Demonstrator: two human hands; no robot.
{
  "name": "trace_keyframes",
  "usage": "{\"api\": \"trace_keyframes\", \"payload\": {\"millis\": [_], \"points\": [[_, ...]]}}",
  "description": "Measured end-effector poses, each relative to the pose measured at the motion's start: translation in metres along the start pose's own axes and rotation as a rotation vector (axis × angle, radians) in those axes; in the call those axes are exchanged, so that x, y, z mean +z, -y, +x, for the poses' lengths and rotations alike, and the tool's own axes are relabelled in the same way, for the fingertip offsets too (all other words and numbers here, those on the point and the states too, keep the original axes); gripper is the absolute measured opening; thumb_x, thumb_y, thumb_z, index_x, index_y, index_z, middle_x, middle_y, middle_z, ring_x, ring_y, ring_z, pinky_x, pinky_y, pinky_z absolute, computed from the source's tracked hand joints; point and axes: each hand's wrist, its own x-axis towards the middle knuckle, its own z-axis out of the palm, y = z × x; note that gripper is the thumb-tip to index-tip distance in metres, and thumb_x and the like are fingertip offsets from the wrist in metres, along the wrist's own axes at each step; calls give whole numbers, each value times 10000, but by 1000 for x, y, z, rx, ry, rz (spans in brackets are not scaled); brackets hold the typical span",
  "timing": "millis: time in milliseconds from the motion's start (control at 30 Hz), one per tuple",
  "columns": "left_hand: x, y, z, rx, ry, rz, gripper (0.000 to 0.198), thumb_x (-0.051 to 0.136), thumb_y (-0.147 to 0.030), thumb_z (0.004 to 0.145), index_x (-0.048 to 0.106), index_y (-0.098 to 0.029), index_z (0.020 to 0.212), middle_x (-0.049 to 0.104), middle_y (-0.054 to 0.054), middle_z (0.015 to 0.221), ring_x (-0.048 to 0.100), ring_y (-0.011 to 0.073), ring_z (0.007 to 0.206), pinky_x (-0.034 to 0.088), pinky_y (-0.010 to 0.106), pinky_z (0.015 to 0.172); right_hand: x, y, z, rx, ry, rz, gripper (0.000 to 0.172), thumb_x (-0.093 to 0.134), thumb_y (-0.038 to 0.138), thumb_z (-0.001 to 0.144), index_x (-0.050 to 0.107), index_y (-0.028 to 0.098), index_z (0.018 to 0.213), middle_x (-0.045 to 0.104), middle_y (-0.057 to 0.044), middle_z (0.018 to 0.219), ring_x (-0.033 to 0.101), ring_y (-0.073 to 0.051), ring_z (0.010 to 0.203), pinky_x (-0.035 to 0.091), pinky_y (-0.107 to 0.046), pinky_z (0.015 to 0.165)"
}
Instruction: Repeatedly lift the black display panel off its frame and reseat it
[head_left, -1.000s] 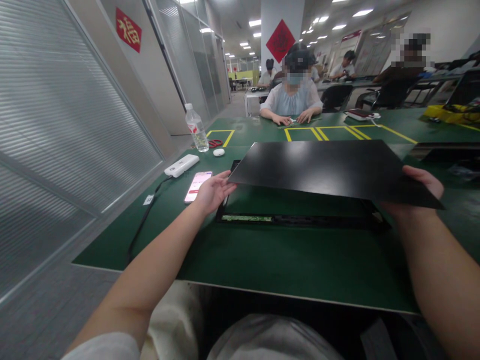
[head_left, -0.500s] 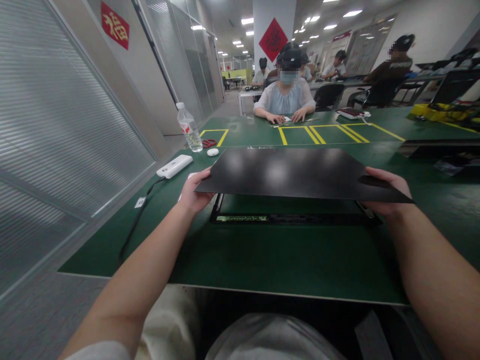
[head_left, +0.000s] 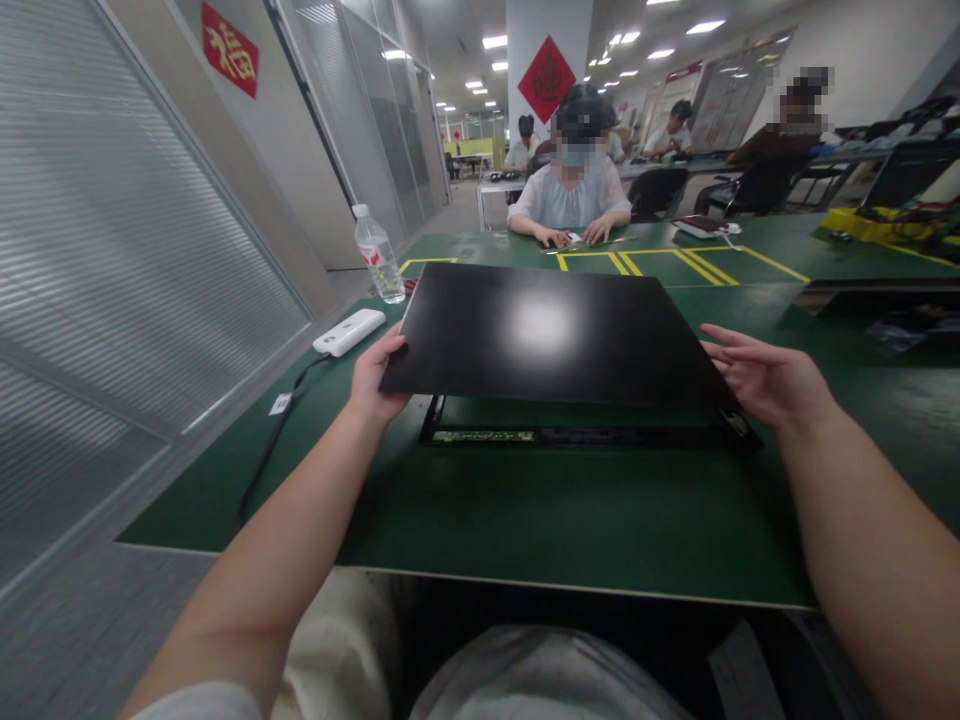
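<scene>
A thin black panel (head_left: 540, 340), glossy with a bright reflection, is held tilted above the green table (head_left: 555, 520). My left hand (head_left: 379, 380) grips its left edge, thumb on top. At the right edge my right hand (head_left: 772, 378) has its fingers apart, fingertips beside or against the panel's side. Below the panel lies a black frame (head_left: 630, 438) with a green circuit strip (head_left: 484, 436) along its near side; the panel hides most of the frame.
A water bottle (head_left: 379, 255) and a white power bank (head_left: 349, 332) with a black cable stand on the left. Across the table a person (head_left: 574, 190) sits with both hands on the tabletop. Dark items (head_left: 892, 305) lie at the right.
The panel has tilted so that more of its top face shows, and its right edge has moved left. My right hand has loosened from its grip, fingers now spread.
</scene>
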Motion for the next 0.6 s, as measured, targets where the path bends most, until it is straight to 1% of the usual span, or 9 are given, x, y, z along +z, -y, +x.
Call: {"api": "trace_keyframes", "payload": {"millis": [100, 233, 300, 400, 533, 600], "points": [[3, 0, -3, -9, 74, 41, 474, 706, -204, 708, 740, -177, 1179, 787, 61, 1181, 687, 332, 1207, 556, 433, 1031, -2, -4, 6, -49, -24, 6, 596, 618, 61, 553, 667, 223, 1124, 754, -94, 967, 701, -177, 749, 554, -246, 544], [2, 9, -4, -7, 120, 65, 529, 782, -158, 678, 748, -200, 1204, 766, 63, 1272, 648, 329, 1282, 521, 441, 1084, -6, -7, 12, -106, -93, -5, 647, 637, 20, 529, 633, 236, 1140, 749, -81, 957, 662, -146, 684, 517, -212, 515], [0, 15, -3, 4, 126, 79, 560, 822, -147, 656, 754, -218, 1207, 754, 55, 1307, 638, 318, 1299, 504, 435, 1103, -8, -8, 15, -137, -124, -10, 667, 650, -4, 512, 633, 247, 1130, 747, -60, 958, 647, -129, 671, 503, -195, 508], [-3, 22, -1, 15, 128, 97, 562, 885, -155, 617, 778, -232, 1163, 760, 48, 1297, 658, 304, 1272, 499, 424, 1109, -12, -11, 19, -169, -157, -23, 672, 662, -22, 494, 657, 254, 1106, 744, -38, 971, 648, -122, 689, 508, -190, 518], [-5, 26, 0, 61, 113, 122, 540, 924, -169, 591, 796, -236, 1112, 761, 43, 1293, 652, 287, 1279, 484, 402, 1126, -14, -14, 22, -195, -170, -55, 617, 685, -29, 490, 725, 241, 1043, 740, -22, 997, 659, -121, 729, 504, -175, 505], [-6, 26, 1, 80, 95, 147, 532, 931, -183, 583, 797, -234, 1095, 754, 42, 1306, 636, 294, 1298, 485, 407, 1124, -14, -15, 22, -210, -171, -71, 586, 712, -20, 501, 758, 238, 1026, 742, -20, 1009, 657, -114, 727, 491, -162, 487]]}}
